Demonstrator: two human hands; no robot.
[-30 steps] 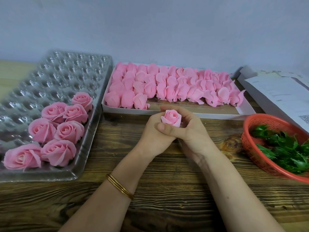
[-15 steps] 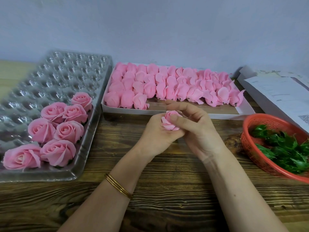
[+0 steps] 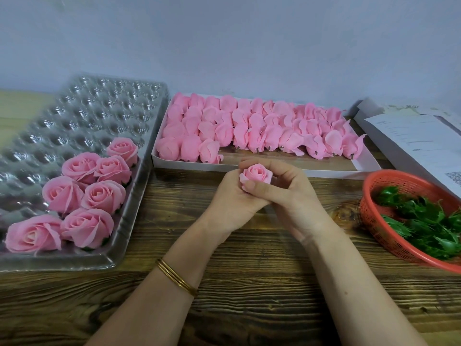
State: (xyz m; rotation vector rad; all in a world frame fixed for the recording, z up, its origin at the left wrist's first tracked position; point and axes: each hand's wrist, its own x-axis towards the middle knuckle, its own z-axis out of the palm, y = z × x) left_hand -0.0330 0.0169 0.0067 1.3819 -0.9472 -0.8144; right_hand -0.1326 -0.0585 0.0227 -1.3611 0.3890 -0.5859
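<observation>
A small pink rose bud (image 3: 257, 174) stands upright between both hands over the middle of the wooden table. My left hand (image 3: 230, 201) cups it from the left and below. My right hand (image 3: 291, 193) wraps it from the right, thumb across its front and fingers curled behind it. Behind the hands, a shallow white box (image 3: 294, 168) holds several rows of closed pink buds (image 3: 249, 131). On the left, a clear plastic cell tray (image 3: 82, 113) carries several opened pink roses (image 3: 84, 191) in its near cells.
A red mesh basket (image 3: 374, 216) with green leaf pieces (image 3: 424, 221) sits at the right edge. Printed papers (image 3: 414, 141) lie behind it. A grey wall runs along the back. Bare wood table (image 3: 249, 283) lies in front of the hands.
The right fingers, which lay over the top of the bud half a second ago, have drawn back, and the bud's face shows again. The forearms stay where they were.
</observation>
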